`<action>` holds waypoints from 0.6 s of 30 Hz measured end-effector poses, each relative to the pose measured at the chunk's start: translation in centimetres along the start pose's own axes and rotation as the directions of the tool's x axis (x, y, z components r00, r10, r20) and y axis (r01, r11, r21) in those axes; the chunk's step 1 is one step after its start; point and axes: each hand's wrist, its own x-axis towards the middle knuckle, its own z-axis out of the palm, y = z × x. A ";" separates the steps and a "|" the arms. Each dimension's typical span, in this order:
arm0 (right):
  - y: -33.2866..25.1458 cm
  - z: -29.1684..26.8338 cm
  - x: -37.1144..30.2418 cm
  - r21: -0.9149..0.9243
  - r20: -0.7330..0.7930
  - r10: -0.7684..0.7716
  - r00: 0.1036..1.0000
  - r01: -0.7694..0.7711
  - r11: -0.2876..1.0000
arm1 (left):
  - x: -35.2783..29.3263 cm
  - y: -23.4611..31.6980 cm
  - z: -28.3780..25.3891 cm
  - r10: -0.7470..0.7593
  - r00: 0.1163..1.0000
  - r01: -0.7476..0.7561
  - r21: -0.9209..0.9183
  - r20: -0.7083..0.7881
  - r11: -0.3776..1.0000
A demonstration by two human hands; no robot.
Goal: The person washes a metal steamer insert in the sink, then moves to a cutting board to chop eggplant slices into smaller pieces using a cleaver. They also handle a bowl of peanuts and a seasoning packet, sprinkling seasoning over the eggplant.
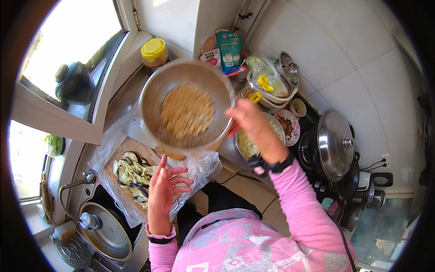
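Observation:
My right hand [247, 120] grips a steel bowl [152, 97] by its right rim, fingers closed there and a little blurred. The bowl is held up and tilted so its inside shows, with a layer of light brown pieces [188, 111] in the bottom, smeared by motion. Below it, my left hand [165, 186] is raised, fingers spread and holding nothing. Beside that hand, dark-skinned pale slices [136, 172], like eggplant, lie on a wooden cutting board [117, 152] set on clear plastic [201, 165]. Partly behind my right forearm stands another metal bowl [237, 144] of pale chopped food.
A lidded pan [335, 143] stands on the stove at right. Near it are a patterned plate [295, 131] and a small cup [297, 107]. A basket [276, 100], packets [229, 50] and a yellow-lidded jar [154, 49] line the back. At left are a faucet [65, 195], basin [111, 226] and open window [113, 90].

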 end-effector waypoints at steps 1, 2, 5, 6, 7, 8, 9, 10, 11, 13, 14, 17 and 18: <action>1.1 1.9 -0.1 -0.103 -0.047 0.027 0.999 -0.032 0.994 | 0.7 0.1 -0.1 -0.023 0.999 0.025 -0.052 0.042 0.998; 1.8 3.5 -0.3 -0.169 -0.004 0.045 0.999 -0.045 0.985 | 0.9 0.1 -0.4 -0.013 1.000 0.013 -0.051 -0.015 0.999; 2.7 6.2 -1.1 -0.083 0.166 0.109 0.980 -0.097 0.992 | 0.9 0.4 -2.1 -0.004 0.981 0.017 0.065 -0.196 0.998; 2.7 6.7 -1.0 -0.116 0.247 0.041 0.968 -0.012 0.993 | 0.5 0.0 -2.4 0.080 0.960 -0.083 0.003 -0.270 0.997; 2.6 7.0 -0.5 -0.171 0.296 0.036 0.955 0.016 0.985 | 0.3 -0.2 -2.8 0.099 0.951 -0.103 0.001 -0.291 0.995; 2.6 7.0 0.2 -0.155 0.391 -0.012 0.920 0.079 0.985 | 0.1 -0.4 -3.0 0.118 0.943 -0.125 0.000 -0.312 0.992; 2.5 6.8 1.3 -0.157 0.326 -0.008 0.945 0.062 0.986 | -0.1 -0.6 -3.3 0.142 0.940 -0.150 0.000 -0.311 0.989; 2.3 6.3 3.3 -0.089 0.306 -0.047 0.951 0.078 0.993 | -0.4 -0.7 -3.5 0.137 0.916 -0.152 -0.009 -0.377 0.988; 2.0 5.6 5.8 0.001 0.323 -0.128 0.938 0.135 0.991 | -0.7 -0.8 -3.8 0.135 0.896 -0.158 -0.018 -0.422 0.987; 0.6 3.3 12.4 0.040 -0.075 -0.270 0.960 0.274 0.961 | -1.6 -1.0 -4.2 0.138 0.858 -0.181 -0.040 -0.496 0.983; -0.2 1.9 15.9 -0.083 -0.291 -0.342 0.893 0.333 0.939 | -2.1 -0.9 -4.6 0.111 0.872 -0.145 -0.036 -0.476 0.989; -2.0 -1.2 25.0 -0.621 -0.698 -0.546 0.464 -0.011 0.784 | -4.3 -1.6 -5.5 0.088 0.904 -0.135 -0.085 -0.419 0.987; -2.5 -1.9 27.4 -0.620 -0.713 -0.495 0.497 -0.118 0.776 | -4.9 -2.0 -5.7 0.055 0.888 -0.099 -0.074 -0.456 0.992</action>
